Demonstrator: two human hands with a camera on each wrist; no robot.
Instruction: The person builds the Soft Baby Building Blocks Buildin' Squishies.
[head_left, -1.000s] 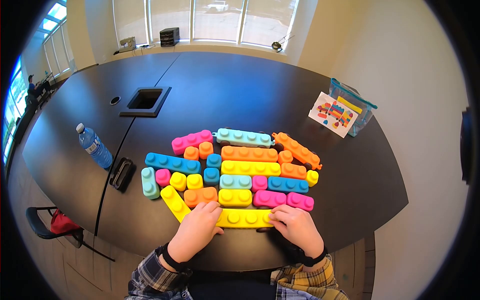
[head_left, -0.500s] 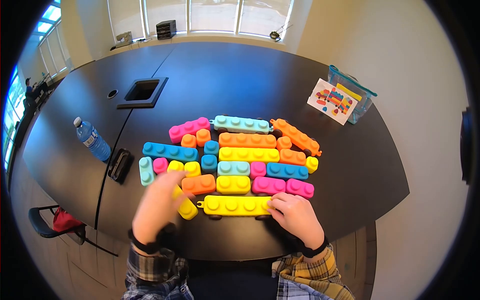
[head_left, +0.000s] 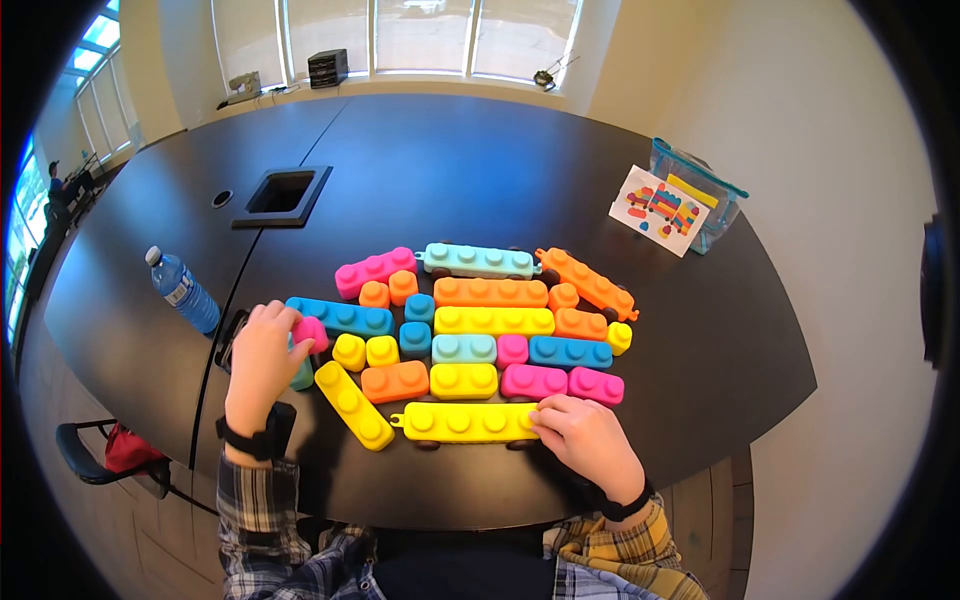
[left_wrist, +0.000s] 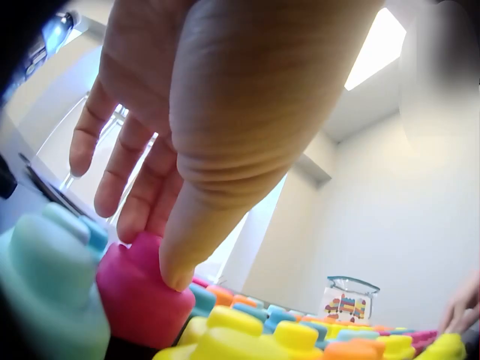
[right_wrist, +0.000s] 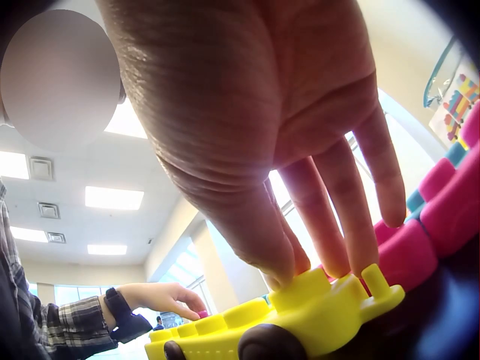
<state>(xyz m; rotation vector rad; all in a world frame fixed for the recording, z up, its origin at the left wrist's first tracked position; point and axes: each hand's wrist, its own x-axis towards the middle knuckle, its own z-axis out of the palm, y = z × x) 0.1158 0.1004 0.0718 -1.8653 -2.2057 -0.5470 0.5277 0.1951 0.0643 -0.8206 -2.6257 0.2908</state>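
The left hand pinches a small pink block at the left of the block group; in the left wrist view its thumb and fingers are on the block's top. A light teal block stands beside it. The right hand grips the right end of a long yellow wheeled block nearest the person. In the right wrist view, thumb and fingertips pinch a stud of this yellow piece, with a dark wheel beneath.
Rows of coloured blocks lie beyond the yellow wheeled piece. A water bottle and a dark case stand at the left. At the right back are a picture card and a clear bag. The table has a square opening.
The left hand has let go of the yellow wheeled block's left end and moved left to the small pink block. The right hand has stayed on the yellow piece. The head view has shifted slightly.
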